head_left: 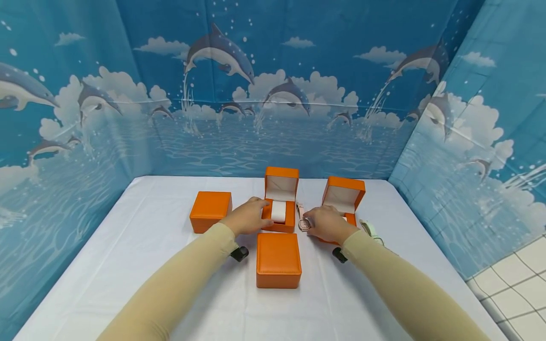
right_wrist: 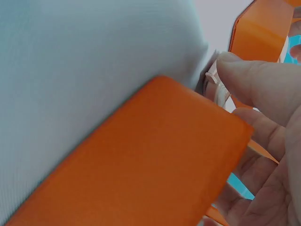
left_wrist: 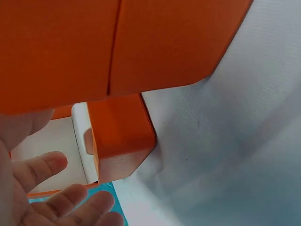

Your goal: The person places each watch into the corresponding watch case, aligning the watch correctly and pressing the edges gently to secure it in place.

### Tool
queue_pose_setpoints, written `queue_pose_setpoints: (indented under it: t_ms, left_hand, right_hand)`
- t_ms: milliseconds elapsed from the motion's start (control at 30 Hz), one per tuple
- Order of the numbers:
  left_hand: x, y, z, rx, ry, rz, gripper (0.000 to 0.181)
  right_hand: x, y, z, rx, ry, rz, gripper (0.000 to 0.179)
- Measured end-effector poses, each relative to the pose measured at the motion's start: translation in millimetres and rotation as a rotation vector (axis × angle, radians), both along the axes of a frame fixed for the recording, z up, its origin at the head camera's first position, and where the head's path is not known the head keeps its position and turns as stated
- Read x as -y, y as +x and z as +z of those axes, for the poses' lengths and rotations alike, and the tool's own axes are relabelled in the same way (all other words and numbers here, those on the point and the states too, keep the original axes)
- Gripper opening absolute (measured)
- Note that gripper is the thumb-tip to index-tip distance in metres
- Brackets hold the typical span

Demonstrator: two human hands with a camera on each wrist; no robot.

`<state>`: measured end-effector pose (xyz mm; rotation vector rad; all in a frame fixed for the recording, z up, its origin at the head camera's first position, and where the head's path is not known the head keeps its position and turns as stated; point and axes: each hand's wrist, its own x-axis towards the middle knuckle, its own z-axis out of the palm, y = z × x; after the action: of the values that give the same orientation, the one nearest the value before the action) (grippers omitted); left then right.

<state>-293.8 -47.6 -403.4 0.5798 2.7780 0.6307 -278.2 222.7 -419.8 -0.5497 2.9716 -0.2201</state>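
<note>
My left hand [head_left: 247, 219] is at the left side of an open orange watch box [head_left: 290, 215], fingertips right at its edge. A white cushion [head_left: 278, 211] sits in this box, and its lid stands upright. The left fingers [left_wrist: 96, 207] are spread and relaxed in the left wrist view. My right hand [head_left: 330, 223] reaches over the front of a second open watch box [head_left: 351, 219], covering much of it. Its thumb and forefinger, parted, are right beside a pink watch [head_left: 304, 224] lying on the white cloth between the two open boxes.
One closed orange box [head_left: 278, 260] stands in front of the left open box, another closed orange box [head_left: 211, 210] to the left. A pale green watch [head_left: 369, 229] lies right of the right open box. Behind the white-covered table [head_left: 141, 227] hangs a dolphin-print curtain [head_left: 273, 128].
</note>
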Motion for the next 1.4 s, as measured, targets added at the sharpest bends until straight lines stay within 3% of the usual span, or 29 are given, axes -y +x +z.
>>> queue_pose_setpoints:
  t_ms: [333, 700, 1067, 1400]
  left_hand:
    - [-6.4, -9.3, -6.9, 0.022, 0.023, 0.013, 0.073]
    - [-14.8, -10.3, -4.3, 0.016, 0.019, -0.009, 0.071]
    - [-18.8, -17.7, -10.3, -0.004, -0.034, 0.026, 0.073]
    - [-20.9, -24.4, -18.8, 0.045, 0.017, 0.056, 0.072]
  right_hand:
    - [1, 2.9, -4.6, -0.035, -0.022, 0.019, 0.042]
    - [2, -2.5, -13.6, -0.031, -0.014, -0.006, 0.042]
    - [1, -4.1, -18.0, -0.059, -0.041, 0.009, 0.034]
    - [5, -3.0, -18.0, -0.056, -0.058, -0.002, 0.031]
